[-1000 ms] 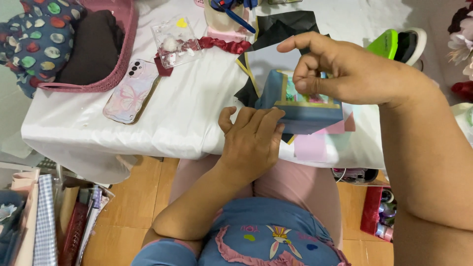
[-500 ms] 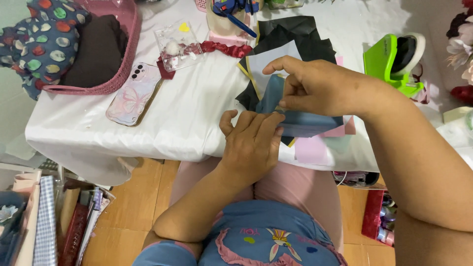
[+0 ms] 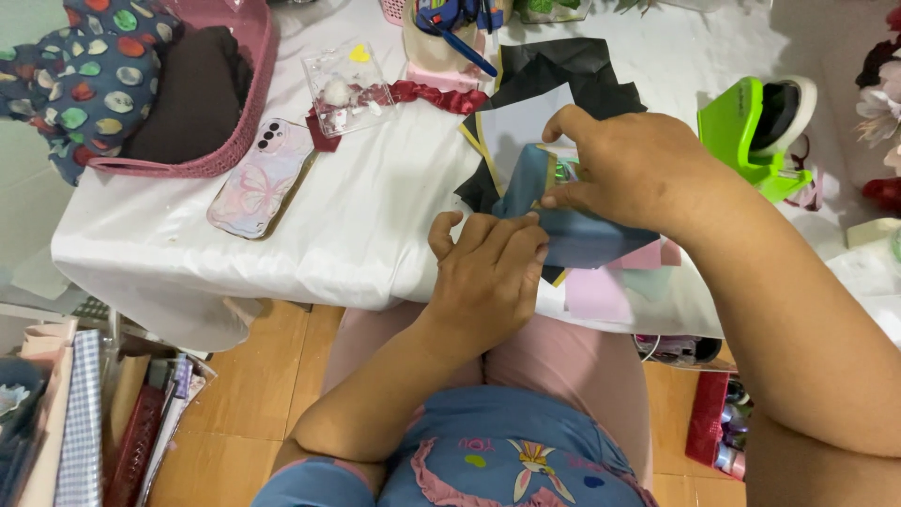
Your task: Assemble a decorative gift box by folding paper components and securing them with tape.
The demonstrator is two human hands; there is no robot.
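The blue paper sheet (image 3: 572,235) lies at the near edge of the tabletop (image 3: 375,235), folded over a small colourful item (image 3: 561,171) of which only a corner shows. The right hand (image 3: 629,169) pinches the upper fold of the sheet between thumb and fingertips, its grip narrow and closed on the paper. The left hand (image 3: 488,272) rests flat on the lower left part of the sheet, fingers together, pressing it against the tabletop rather than grasping it. The step in hand appears to be folding or wrapping the sheet around the item. The next move likely calls for the left hand to keep the base pinned while the right hand draws the fold taut and creases it. Under the sheet lie black paper pieces (image 3: 563,70) and pink paper pieces (image 3: 601,286). Further out, a phone in a butterfly-patterned case (image 3: 263,178) lies to the left, with a clear packet of small trinkets (image 3: 343,89) and a red scrunchie (image 3: 436,94) beyond it. A pink basket (image 3: 249,56) holding dark cloth stands at the far left corner. A green paper punch (image 3: 755,131) stands to the right, well apart from the hands.
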